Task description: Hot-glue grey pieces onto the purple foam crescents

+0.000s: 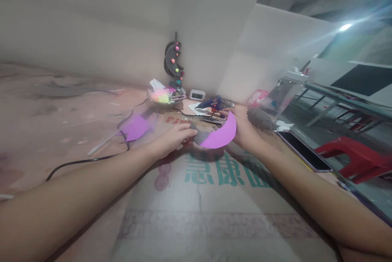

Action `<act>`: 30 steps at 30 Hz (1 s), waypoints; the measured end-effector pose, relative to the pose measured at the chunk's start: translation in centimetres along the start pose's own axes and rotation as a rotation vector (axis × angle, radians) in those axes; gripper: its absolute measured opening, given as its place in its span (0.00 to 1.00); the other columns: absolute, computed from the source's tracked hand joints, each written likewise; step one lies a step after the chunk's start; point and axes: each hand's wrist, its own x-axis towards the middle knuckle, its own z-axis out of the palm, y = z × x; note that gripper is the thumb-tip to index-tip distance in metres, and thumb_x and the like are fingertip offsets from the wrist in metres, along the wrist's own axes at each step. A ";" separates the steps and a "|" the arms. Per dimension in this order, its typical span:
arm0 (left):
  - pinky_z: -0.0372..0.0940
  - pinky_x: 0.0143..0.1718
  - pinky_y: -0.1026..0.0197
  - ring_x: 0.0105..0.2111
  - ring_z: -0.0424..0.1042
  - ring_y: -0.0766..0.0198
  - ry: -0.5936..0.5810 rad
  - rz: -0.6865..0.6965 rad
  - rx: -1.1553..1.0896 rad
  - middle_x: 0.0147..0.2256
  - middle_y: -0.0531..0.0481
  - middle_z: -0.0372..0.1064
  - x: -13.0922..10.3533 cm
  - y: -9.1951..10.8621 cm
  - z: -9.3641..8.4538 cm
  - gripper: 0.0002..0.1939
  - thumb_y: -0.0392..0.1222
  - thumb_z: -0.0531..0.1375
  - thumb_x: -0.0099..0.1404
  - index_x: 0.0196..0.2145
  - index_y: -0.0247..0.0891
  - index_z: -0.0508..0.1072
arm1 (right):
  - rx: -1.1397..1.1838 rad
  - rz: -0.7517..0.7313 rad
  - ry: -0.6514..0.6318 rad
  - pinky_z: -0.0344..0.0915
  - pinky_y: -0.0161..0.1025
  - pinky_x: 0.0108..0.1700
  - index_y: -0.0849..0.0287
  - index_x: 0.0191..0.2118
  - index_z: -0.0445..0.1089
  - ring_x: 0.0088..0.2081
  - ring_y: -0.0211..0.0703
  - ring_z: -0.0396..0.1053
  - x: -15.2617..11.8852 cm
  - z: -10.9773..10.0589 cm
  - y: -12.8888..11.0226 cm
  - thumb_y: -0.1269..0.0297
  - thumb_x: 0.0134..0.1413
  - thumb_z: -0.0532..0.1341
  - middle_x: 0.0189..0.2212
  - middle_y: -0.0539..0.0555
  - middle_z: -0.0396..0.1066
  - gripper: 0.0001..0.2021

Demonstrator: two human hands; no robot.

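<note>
My left hand [179, 137] is closed in a pinch on the grey end of a crescent-shaped piece, above the middle of the board. The rest of this crescent [222, 135] shows as a smooth purple face curving up to the right. Just behind its upper tip is my right hand [239, 121], its fingers partly hidden by the crescent. Those fingers are close to a blue glue gun [212, 102] and a pair of metal scissors [211, 119]. Whether they grip anything is unclear.
Another purple cutout [136, 127] and a white stick lie left, by a black cord [82, 163]. Behind stand a bowl of craft pieces [162, 97], a dark crescent ornament with coloured balls [173, 61] and a small clock [197, 95]. A phone [306, 151] lies right, near a red stool [361, 155].
</note>
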 end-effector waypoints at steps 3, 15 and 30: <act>0.53 0.23 0.66 0.21 0.60 0.70 0.026 -0.008 -0.104 0.20 0.56 0.59 0.2 -0.3 0.1 0.13 0.44 0.57 0.59 0.23 0.37 0.59 | 0.175 0.026 0.015 0.58 0.56 0.57 0.57 0.51 0.71 0.54 0.57 0.64 -0.3 0.1 -1.5 0.67 0.48 0.63 0.52 0.60 0.68 0.21; 0.54 0.24 0.65 0.21 0.61 0.69 0.015 0.064 -0.008 0.20 0.56 0.61 0.3 -0.4 0.0 0.12 0.45 0.56 0.59 0.23 0.37 0.62 | 0.746 0.268 -0.213 0.70 0.40 0.41 0.57 0.40 0.76 0.39 0.46 0.74 -1.7 2.3 -2.8 0.63 0.43 0.68 0.39 0.57 0.77 0.15; 0.50 0.22 0.67 0.21 0.58 0.71 -0.126 0.107 0.109 0.21 0.56 0.59 0.3 -0.5 0.0 0.17 0.53 0.56 0.63 0.30 0.35 0.66 | 0.696 0.340 -0.123 0.64 0.36 0.30 0.61 0.31 0.73 0.28 0.39 0.69 -1.7 3.3 -2.5 0.57 0.48 0.65 0.28 0.53 0.74 0.11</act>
